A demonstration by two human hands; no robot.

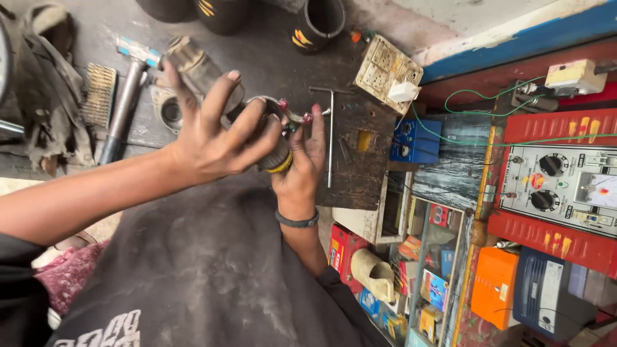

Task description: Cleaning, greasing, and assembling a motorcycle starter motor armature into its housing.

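Left hand wrapped round greasy cylindrical part, steadying it mid-air; right hand pinching hose clamp on it. Hammer, wire brush parked on floor.

**Boxes, labels, dials: right side of bench**

Small cartons stacked in glass-front shelf, lower right: red, blue, yellow, orange, mixed sizes. Red box leans just left of shelf. Blue box w/ white label sits above it, near wooden block. Grey control panel w/ two black knobs and a white needle meter, far right, inside red casing. Orange box below it, beside dark blue unit.
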